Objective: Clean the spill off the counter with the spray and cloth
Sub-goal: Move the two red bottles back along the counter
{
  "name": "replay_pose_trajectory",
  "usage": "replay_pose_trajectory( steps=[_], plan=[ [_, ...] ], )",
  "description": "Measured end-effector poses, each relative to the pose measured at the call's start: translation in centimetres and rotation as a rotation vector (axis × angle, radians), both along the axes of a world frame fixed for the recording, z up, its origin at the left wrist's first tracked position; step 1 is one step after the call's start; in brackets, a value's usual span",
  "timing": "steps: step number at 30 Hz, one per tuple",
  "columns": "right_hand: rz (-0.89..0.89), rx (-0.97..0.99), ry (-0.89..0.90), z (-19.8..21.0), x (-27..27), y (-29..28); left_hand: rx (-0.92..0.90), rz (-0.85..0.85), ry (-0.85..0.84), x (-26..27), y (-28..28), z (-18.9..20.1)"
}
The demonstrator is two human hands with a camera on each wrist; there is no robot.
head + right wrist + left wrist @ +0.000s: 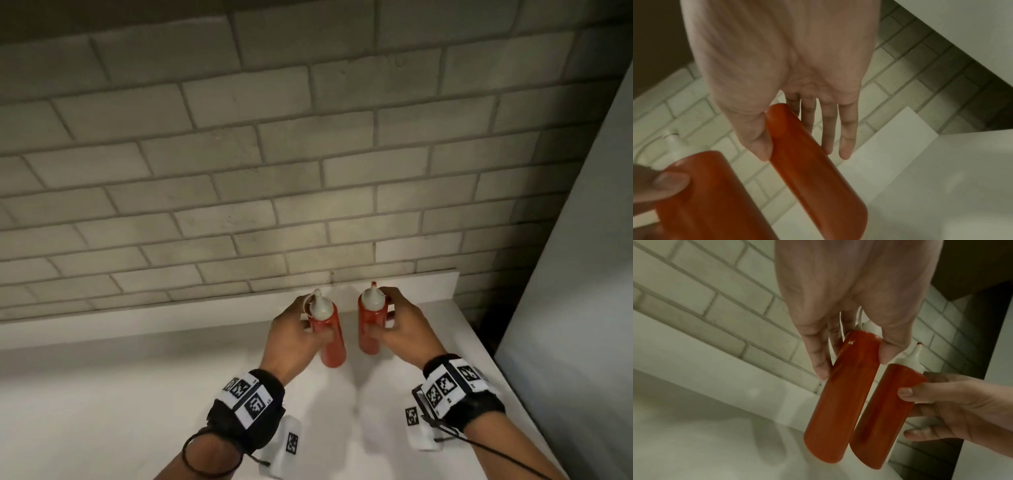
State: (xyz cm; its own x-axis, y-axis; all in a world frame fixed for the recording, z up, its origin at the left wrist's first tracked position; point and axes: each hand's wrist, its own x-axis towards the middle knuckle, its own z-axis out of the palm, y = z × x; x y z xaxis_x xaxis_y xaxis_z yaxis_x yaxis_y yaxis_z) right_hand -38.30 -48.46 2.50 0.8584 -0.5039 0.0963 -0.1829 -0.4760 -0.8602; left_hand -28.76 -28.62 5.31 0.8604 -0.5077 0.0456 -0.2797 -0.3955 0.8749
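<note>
Two red squeeze bottles with white nozzle caps stand side by side near the back of the white counter [137, 394]. My left hand [298, 329] grips the left bottle [330, 342] near its top, thumb on one side and fingers on the other, as the left wrist view shows [842, 402]. My right hand [400, 325] holds the right bottle [368, 332] the same way; its nozzle tip is stained red [918, 344]. In the right wrist view the right bottle [813, 170] sits between thumb and fingers. No spray, cloth or spill is in view.
A pale brick wall [274, 171] rises behind a low white upstand [205, 315] at the counter's back. A tall white panel [582, 274] closes off the right side, with a dark gap beside the counter's right end [486, 318].
</note>
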Motion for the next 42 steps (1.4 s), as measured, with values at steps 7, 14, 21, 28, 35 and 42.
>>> replay_pose_trajectory(
  steps=[7, 14, 21, 28, 35, 42],
  plan=[
    [0.115, -0.003, 0.047, 0.3, 1.0, 8.9, 0.017, 0.022, -0.054, 0.6, 12.6, 0.8],
    [0.168, -0.004, 0.050, 2.2, 6.0, 18.8, 0.080, 0.056, -0.074, 6.2, 23.9, 1.6],
    [0.136, -0.031, 0.064, 3.1, 13.6, 25.7, 0.114, 0.106, -0.097, 13.9, 29.7, 1.7],
    [0.076, -0.057, 0.137, 2.1, 20.3, 28.4, 0.084, 0.144, -0.061, 21.0, 29.8, 0.2],
    [0.049, -0.087, 0.193, -0.1, 25.2, 29.4, 0.088, 0.139, -0.074, 25.3, 27.6, -2.4],
    [0.019, -0.073, 0.234, -1.7, 28.2, 29.9, 0.107, 0.157, -0.039, 27.6, 25.7, -4.9]
  ],
)
